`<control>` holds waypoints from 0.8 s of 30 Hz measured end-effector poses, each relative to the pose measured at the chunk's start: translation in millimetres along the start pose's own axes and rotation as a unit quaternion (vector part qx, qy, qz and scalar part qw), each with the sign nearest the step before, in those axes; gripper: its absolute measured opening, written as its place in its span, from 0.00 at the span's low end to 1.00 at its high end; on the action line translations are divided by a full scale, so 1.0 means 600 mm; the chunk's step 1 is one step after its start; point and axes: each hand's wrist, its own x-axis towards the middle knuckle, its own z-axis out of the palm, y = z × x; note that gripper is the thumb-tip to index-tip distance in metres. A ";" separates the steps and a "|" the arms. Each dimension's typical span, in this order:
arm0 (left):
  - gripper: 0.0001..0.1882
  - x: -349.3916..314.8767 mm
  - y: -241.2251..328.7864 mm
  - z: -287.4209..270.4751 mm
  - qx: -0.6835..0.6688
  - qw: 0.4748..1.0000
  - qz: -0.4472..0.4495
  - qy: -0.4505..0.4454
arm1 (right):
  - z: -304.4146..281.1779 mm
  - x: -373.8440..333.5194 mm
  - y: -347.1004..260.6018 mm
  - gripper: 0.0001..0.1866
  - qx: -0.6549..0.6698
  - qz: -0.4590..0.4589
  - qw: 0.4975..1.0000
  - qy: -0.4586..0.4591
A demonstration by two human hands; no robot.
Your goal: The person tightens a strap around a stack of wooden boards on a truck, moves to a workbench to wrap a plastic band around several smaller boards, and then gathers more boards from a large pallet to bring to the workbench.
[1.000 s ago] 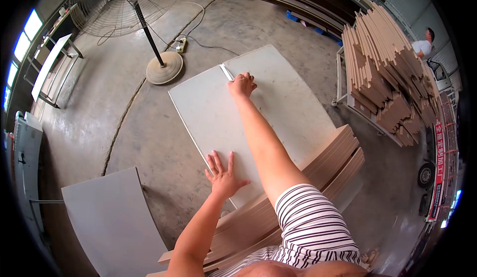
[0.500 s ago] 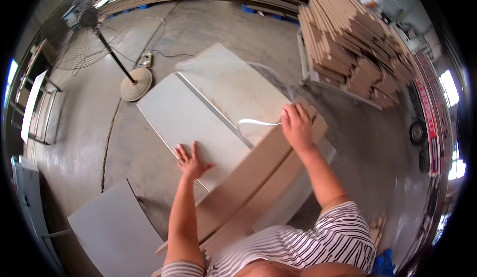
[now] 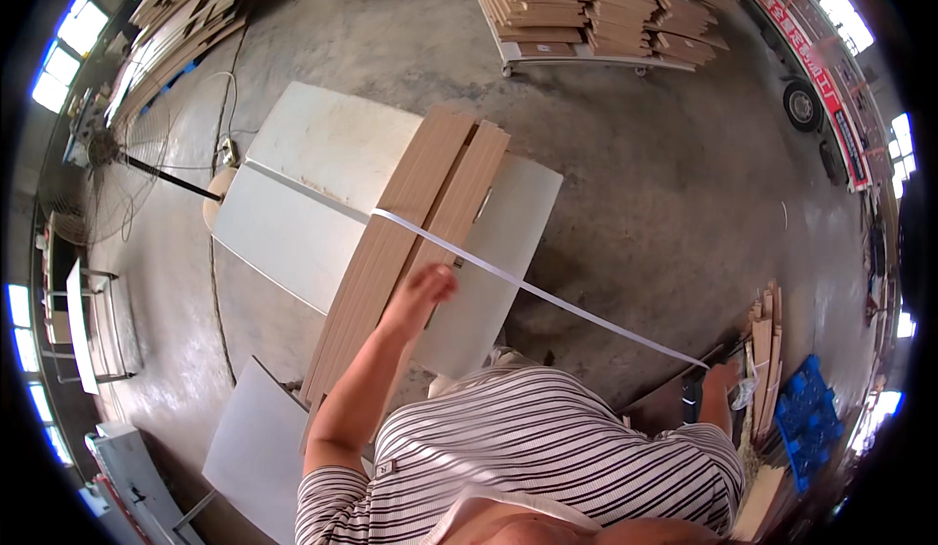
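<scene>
Rightward past board edges [image 3: 376,261], wide floor [image 3: 664,203]

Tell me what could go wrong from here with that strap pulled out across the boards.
The white strap crosses two rows of brown boards with a dark gap between them, so a hard pull might shift them. The right hand holds the strap out beside loose-looking wood strips, where it could snag. The left hand is close to the strap and might get pinched.
</scene>
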 end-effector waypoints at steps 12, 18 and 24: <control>0.26 -0.028 0.023 0.163 -0.041 0.992 -0.074 -0.098 | -0.343 -0.289 -0.485 0.09 0.549 -0.563 0.604 0.127; 0.13 -0.123 0.241 0.110 -0.019 0.952 0.304 0.036 | -0.300 -0.222 -0.539 0.09 0.433 -0.499 0.701 0.268; 0.18 -0.282 0.442 0.044 0.030 0.871 0.473 0.132 | -0.378 -0.213 -0.502 0.32 0.508 -0.301 0.795 0.135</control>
